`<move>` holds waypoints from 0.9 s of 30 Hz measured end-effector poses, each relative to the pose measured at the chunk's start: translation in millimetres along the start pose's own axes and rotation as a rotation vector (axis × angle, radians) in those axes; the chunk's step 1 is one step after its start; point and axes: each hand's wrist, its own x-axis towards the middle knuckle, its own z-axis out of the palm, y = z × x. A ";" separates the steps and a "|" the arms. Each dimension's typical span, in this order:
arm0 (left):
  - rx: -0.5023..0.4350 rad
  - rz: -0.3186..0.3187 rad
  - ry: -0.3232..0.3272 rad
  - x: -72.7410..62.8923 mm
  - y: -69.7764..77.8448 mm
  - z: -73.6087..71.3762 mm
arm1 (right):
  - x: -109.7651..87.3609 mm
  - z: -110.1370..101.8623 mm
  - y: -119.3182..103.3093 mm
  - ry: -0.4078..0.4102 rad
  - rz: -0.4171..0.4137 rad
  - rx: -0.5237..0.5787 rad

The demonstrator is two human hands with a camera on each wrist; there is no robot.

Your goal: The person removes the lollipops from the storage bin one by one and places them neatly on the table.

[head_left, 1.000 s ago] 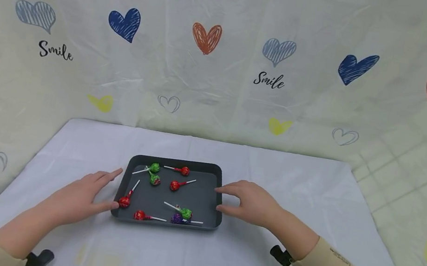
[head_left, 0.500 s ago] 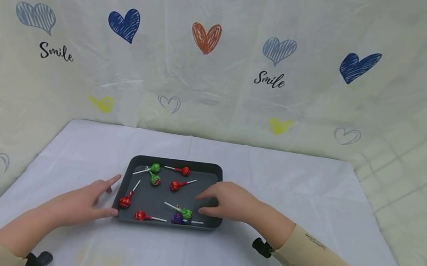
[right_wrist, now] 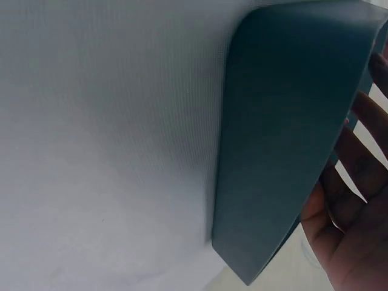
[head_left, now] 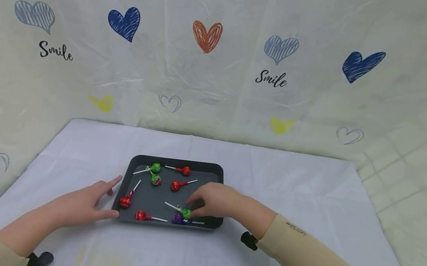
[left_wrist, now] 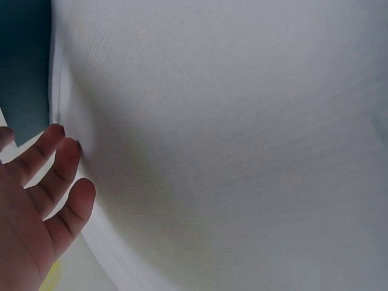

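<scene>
A dark grey tray [head_left: 162,196] lies on the white cloth and holds several wrapped lollipops. My right hand [head_left: 214,200] reaches over its right side, thumb and forefinger bent and apart, fingertips right at a green lollipop [head_left: 186,213]. That one lies across a purple lollipop [head_left: 177,219]. In the right wrist view the tray's outer wall [right_wrist: 279,127] hides part of the fingers. My left hand [head_left: 85,201] lies at the tray's left side with fingers spread, its thumb tip at the near left corner. Loosely bent fingers [left_wrist: 63,176] show in the left wrist view.
Red lollipops [head_left: 125,202] lie around the tray, one along the near edge [head_left: 141,215] and others farther back. Two green lollipops [head_left: 155,180] sit near the back left. A white cloth [head_left: 274,176] covers the table, and a heart-printed sheet [head_left: 222,82] hangs behind.
My right hand has moved left from the tray's right rim, over the tray and down to the green lollipop. My left thumb has slid slightly nearer along the left edge.
</scene>
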 end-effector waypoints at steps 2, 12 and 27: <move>0.000 0.000 -0.002 0.1 0.4 -0.1 | 2.1 1.4 -1.7 -0.016 0.021 -0.004; 0.007 -0.013 -0.016 -0.5 3.3 -2.0 | 8.6 7.0 -9.9 -0.054 0.070 -0.037; 0.008 -0.014 -0.026 3.3 4.0 -3.1 | 13.3 6.6 -11.9 -0.043 0.077 -0.048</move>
